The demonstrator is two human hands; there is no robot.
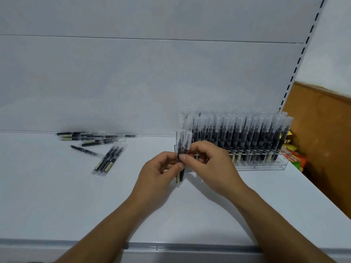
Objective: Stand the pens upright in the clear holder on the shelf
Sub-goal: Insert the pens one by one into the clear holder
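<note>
two pens stand upright between my hands, caps up, right at the left end of the clear holder, which sits on the white shelf toward its right side. my left hand is curled round the lower barrels and my right hand pinches them higher up with thumb and fingertips, so the hands are close together and both clamped on the same pair. the holder looks nearly full: rows of capped pens stand packed from its right end almost to where i am. i judge the free slots are at this left end, though my fingers hide them and i cannot tell which are open. to do this well i'd part the pair first, the left hand holding one while the right takes the other. then i'd line a single blunt end over one hole and lower it straight, because a slanted pen could catch the rim or nudge its neighbours. the clear plastic is light, i'd guess, so a sideways push might slide the whole rack; a gentle drop from above is safer. well apart to the left, loose pens lie flat on the shelf, some near the back panel and three side by side closer to me, so plenty is left to fetch. bright packets lie just beyond the holder's right end.
</note>
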